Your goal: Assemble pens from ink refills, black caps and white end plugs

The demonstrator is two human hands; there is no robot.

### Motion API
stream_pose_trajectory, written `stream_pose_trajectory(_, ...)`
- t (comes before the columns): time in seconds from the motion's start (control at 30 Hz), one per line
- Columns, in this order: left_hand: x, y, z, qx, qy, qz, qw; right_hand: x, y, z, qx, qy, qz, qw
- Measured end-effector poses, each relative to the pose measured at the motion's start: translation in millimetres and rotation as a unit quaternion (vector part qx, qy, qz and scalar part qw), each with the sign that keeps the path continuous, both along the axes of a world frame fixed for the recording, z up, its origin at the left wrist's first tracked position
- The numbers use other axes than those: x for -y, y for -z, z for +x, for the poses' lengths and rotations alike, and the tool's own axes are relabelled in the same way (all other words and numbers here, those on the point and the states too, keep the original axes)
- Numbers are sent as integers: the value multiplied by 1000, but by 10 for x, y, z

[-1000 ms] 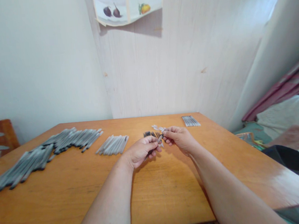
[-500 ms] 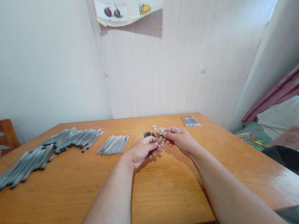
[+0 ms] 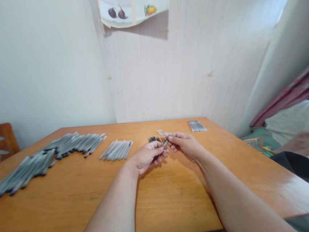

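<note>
Over the middle of the table, my left hand [image 3: 149, 156] is closed round a thin grey pen [image 3: 165, 143] with a dark lower end, held tilted. My right hand [image 3: 184, 144] pinches the upper end of the same pen between thumb and fingers, so its tip is partly hidden. Just behind my hands lie several thin black sticks [image 3: 153, 139] in a row, partly covered by my left hand. Small whitish pieces [image 3: 162, 132] lie beyond them, near my right fingers. Left of my left hand is a group of pale translucent tubes [image 3: 116, 150].
Many grey pens with black ends [image 3: 77, 143] are piled along the left of the wooden table [image 3: 176, 201]. A neat row of pens [image 3: 197, 125] lies at the back right. A black bin [image 3: 297, 166] stands beyond the right edge, and a chair [image 3: 9, 139] at the left.
Hardly anything differs. My right fingers have shifted very slightly at the pen's upper end; my left hand keeps its place.
</note>
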State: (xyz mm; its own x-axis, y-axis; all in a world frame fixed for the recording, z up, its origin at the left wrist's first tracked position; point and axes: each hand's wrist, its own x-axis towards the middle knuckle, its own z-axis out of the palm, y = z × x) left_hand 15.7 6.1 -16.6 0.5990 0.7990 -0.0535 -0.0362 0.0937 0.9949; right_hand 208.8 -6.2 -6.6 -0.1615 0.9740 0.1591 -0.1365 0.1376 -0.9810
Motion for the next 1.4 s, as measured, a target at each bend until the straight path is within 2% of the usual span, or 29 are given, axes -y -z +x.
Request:
stream_pose_trajectory(0.23,10,-5,9,-11,-4,0,1000,13,-10,-22,38,11,20,999)
stream_pose_trajectory(0.43,21,15,25,-16,-16,6,1000,-6,33,-26,136,42,79,987)
stream_pose_trajectory(0.53,23,17,30,-30,-18,12,999,-33,61,-12,200,70,95,973)
stream_pose_trajectory(0.73,31,25,47,-49,-18,24,998,-82,98,7,314,133,175,924)
stream_pose_trajectory(0.87,39,33,51,-47,-13,27,998,-93,101,2,314,116,164,928)
stream_pose_trajectory(1.1,63,4,57,-53,-16,34,998,-87,119,3,253,65,136,956)
stream_pose_trajectory(1.3,40,5,49,-52,-11,26,998,-69,75,-26,253,91,158,950)
stream_pose_trajectory(1.4,10,21,40,-34,-21,15,999,-42,42,-40,225,104,146,958)
